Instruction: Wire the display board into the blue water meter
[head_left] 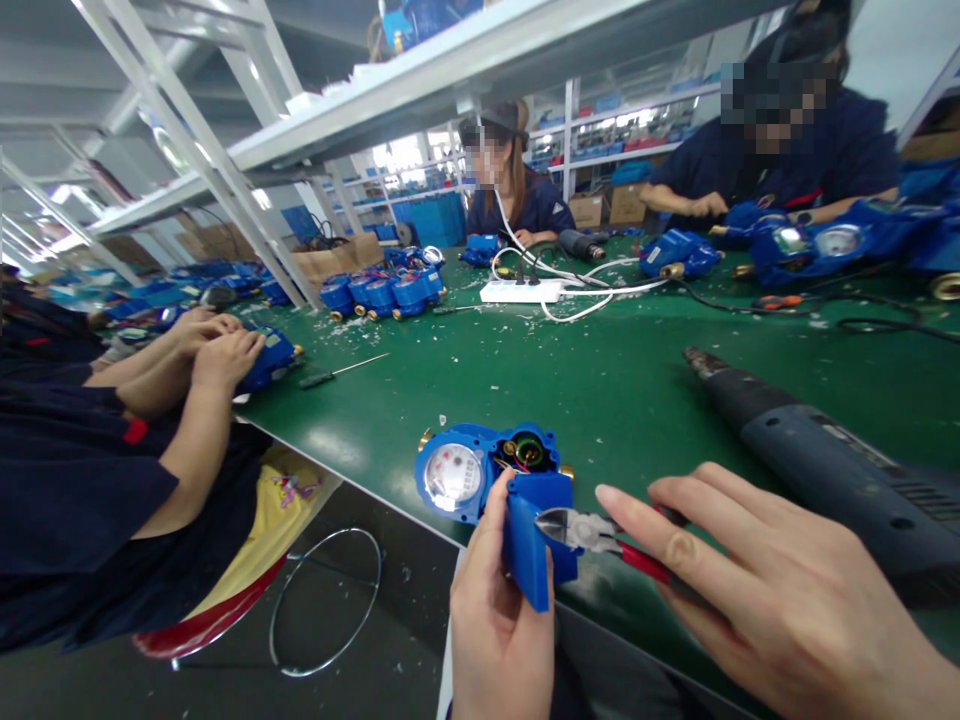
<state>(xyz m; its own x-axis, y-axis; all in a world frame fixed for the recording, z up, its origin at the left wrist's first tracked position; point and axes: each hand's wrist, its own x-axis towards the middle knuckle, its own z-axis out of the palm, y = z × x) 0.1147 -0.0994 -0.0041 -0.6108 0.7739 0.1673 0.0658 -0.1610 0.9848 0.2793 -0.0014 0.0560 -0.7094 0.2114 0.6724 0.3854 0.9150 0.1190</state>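
Fingers of my left hand are wrapped around a blue plastic cover, held tilted at the table's front edge. My right hand grips diagonal cutters with red handles, their jaws touching or very near the cover's edge. Just behind the cover lies a blue water meter with a round clear dial. Its open compartment shows a green round part and thin wires. Part of the meter is hidden by the cover and my left fingers.
A heat gun lies at right on the green table. Several blue meters, a white power strip and a screwdriver lie further back. A co-worker's hands hold a meter at left; two people sit opposite.
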